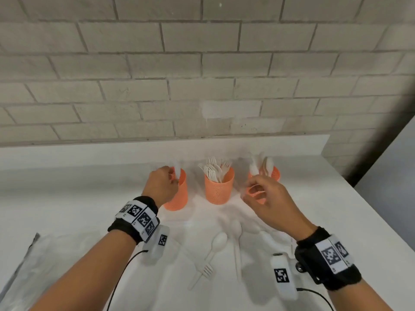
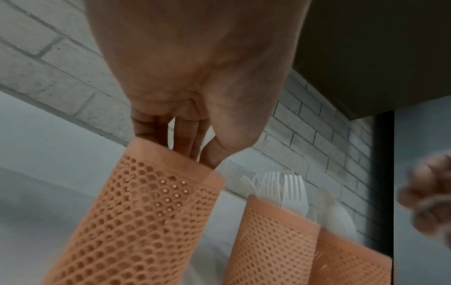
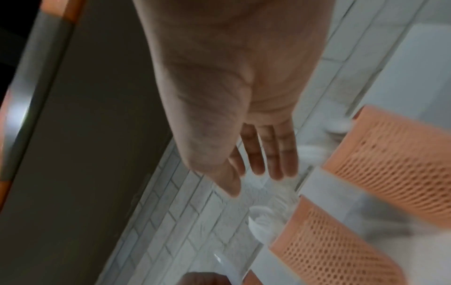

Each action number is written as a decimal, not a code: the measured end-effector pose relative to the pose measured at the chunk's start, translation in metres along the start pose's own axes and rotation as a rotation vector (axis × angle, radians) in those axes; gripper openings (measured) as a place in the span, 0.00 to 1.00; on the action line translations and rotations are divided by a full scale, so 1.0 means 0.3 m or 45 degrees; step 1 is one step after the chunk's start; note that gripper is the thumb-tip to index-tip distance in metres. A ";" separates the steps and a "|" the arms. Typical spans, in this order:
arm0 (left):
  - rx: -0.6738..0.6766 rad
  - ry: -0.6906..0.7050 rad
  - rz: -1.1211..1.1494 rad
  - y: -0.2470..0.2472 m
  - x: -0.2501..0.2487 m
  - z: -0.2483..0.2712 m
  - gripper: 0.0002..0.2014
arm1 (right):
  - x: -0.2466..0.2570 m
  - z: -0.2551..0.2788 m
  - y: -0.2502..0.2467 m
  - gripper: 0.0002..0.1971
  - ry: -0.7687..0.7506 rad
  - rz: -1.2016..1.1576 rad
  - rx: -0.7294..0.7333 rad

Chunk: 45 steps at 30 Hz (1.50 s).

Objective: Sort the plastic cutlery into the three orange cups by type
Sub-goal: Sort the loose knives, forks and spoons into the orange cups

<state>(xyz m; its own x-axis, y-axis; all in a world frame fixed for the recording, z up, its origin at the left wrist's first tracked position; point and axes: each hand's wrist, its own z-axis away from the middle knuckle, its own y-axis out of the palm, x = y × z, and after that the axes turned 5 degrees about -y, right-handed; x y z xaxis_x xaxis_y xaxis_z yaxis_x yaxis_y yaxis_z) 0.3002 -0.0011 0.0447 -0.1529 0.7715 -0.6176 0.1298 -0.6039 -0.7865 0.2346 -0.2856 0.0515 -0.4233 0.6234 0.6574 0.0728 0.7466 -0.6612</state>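
Middle perforated orange plastic cup (image 1: 219,187) is stuffed with white plastic forks (image 1: 213,168); right orange cup (image 1: 272,172) has spoons (image 1: 268,163). Left hand (image 1: 160,185) fingers pinch a blurry white piece (image 1: 177,168) over the left orange cup (image 1: 177,194). Right hand (image 1: 270,203) fingers are spread, holding nothing.

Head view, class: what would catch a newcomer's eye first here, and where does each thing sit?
Three orange cups stand in a row near the brick wall; the middle cup bristles with white forks. The left hand holds a white piece at the rim of the left cup, while the right hand hovers with loose fingers in front of the right cup. Nearer the person, loose spoons and a fork lie on the white table.
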 end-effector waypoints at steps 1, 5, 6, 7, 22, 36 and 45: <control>-0.003 -0.001 0.014 -0.008 -0.005 0.010 0.14 | -0.014 0.051 -0.039 0.09 0.057 0.023 0.066; -0.302 0.245 0.201 -0.058 -0.016 0.130 0.10 | -0.065 0.259 -0.190 0.06 0.302 0.153 0.256; -0.268 0.281 0.228 -0.059 -0.007 0.168 0.04 | -0.072 0.307 -0.213 0.05 0.348 0.180 0.292; -0.166 0.284 0.200 -0.050 0.011 0.202 0.05 | -0.076 0.355 -0.223 0.05 0.392 0.202 0.338; 0.697 0.250 -0.701 0.110 0.226 0.195 0.16 | -0.235 0.615 -0.149 0.16 0.557 0.814 0.552; 0.615 0.213 -0.583 0.109 0.262 0.289 0.02 | -0.250 0.575 -0.268 0.24 0.561 0.535 0.705; 0.833 0.458 -0.542 0.164 0.189 0.339 0.23 | -0.121 0.462 0.001 0.70 0.692 0.719 0.725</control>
<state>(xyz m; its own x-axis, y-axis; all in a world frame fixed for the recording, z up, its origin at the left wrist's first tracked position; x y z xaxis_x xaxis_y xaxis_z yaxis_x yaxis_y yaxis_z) 0.1984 -0.0075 -0.0299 0.2742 0.9083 -0.3160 -0.4760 -0.1573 -0.8652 0.1249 -0.3404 -0.0227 0.0258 0.9847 0.1722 -0.3714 0.1693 -0.9129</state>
